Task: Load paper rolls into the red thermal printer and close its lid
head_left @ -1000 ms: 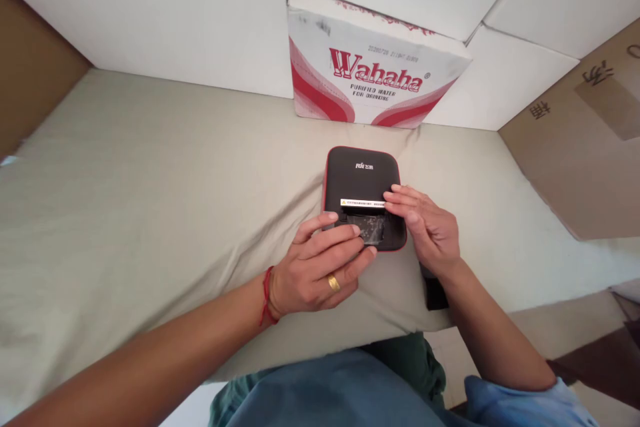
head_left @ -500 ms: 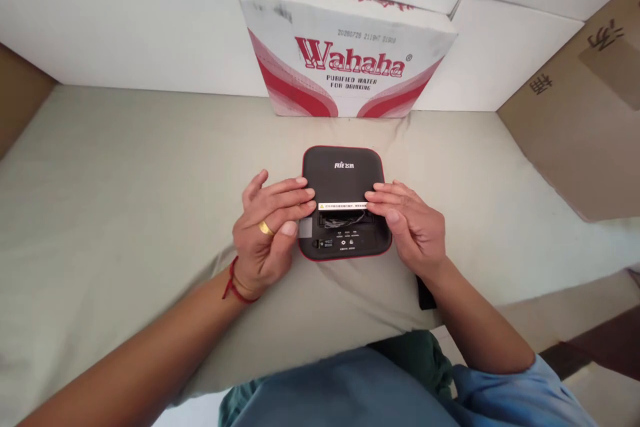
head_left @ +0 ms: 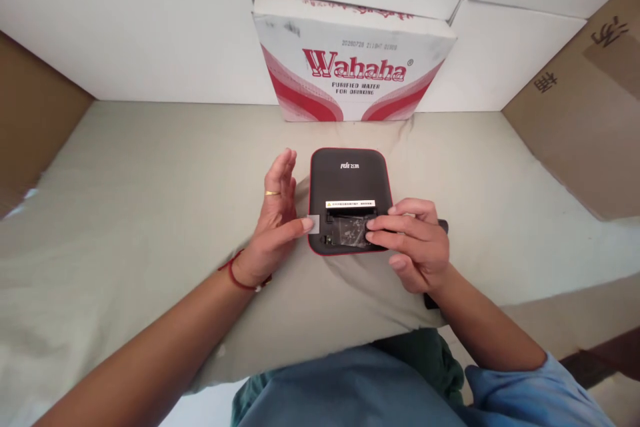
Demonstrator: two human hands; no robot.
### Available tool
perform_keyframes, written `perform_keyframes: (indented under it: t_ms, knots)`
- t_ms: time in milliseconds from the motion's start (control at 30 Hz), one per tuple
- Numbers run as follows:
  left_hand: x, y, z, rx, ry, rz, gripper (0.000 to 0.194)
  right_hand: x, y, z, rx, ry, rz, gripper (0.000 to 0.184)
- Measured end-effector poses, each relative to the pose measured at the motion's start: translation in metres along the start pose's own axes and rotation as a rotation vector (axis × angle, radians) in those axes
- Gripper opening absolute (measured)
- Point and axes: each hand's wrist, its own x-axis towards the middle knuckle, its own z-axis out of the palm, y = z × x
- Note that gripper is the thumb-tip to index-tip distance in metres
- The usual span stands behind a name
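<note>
Device [head_left: 350, 183], black, red-edged, lies on pale cloth [head_left: 150, 200] near middle of view. Left hand [head_left: 273, 223] at its 9 o'clock: thumb on grey tab [head_left: 315, 225] at device's side, other fingers straight and together, open, grasping nothing. Right hand [head_left: 420, 243] at 4 o'clock: fingers half bent, thumb apart, two tips touching dark glossy strip [head_left: 349, 232] without closed grip. Wahaha carton [head_left: 360, 103] at 12 o'clock.

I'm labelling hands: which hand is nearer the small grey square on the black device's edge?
Left: the left hand has its thumb at the grey square; the right hand is over the opposite side of the black device.
</note>
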Motion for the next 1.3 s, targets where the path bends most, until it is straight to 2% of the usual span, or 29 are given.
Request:
perform_keyframes:
  t_ms: [100,267,400,500,600,667,733,800,833,967,1067,1167,1300]
  knots:
    - [0.000,-0.001,0.000,-0.133,-0.109,-0.106,0.101,-0.005,-0.002,-0.002,-0.060,0.021,0.016,0.039]
    - [-0.002,0.007,0.006,-0.228,-0.153,-0.180,0.101,0.000,-0.007,-0.003,0.002,0.013,-0.005,0.035]
    - [0.000,0.004,0.009,-0.218,-0.152,-0.169,0.105,0.004,-0.005,-0.002,0.025,0.004,-0.011,0.033]
    - [0.001,-0.007,0.009,-0.208,-0.166,-0.128,0.108,0.007,-0.004,-0.003,0.022,-0.002,-0.017,0.029]
    - [0.001,-0.021,0.011,-0.200,-0.120,-0.081,0.103,0.018,-0.008,-0.010,0.083,-0.017,-0.016,0.026]
    - [0.002,-0.029,0.013,-0.194,-0.077,-0.058,0.099,0.030,-0.011,-0.017,0.142,-0.043,0.115,0.029]
    - [0.003,-0.033,0.015,-0.201,-0.086,-0.042,0.097,0.046,-0.010,-0.023,0.160,-0.083,0.340,0.030]
    - [0.004,-0.033,0.016,-0.213,-0.126,-0.030,0.096,0.063,-0.004,-0.024,0.109,-0.150,0.514,0.025]
    - [0.004,-0.032,0.017,-0.218,-0.141,-0.026,0.095,0.072,0.001,-0.022,0.056,-0.209,0.556,0.023]
    - [0.007,-0.030,0.021,-0.250,-0.127,-0.020,0.093,0.107,0.014,-0.008,-0.313,-0.588,0.572,0.031]
    - [0.008,-0.032,0.022,-0.276,-0.136,-0.023,0.094,0.127,0.013,0.004,-0.556,-0.840,0.534,0.034]
    - [0.010,-0.033,0.022,-0.295,-0.160,-0.035,0.096,0.139,0.007,0.012,-0.666,-0.957,0.501,0.033]
    - [0.011,-0.032,0.023,-0.373,-0.160,-0.095,0.101,0.143,0.003,0.018,-0.762,-0.987,0.514,0.032]
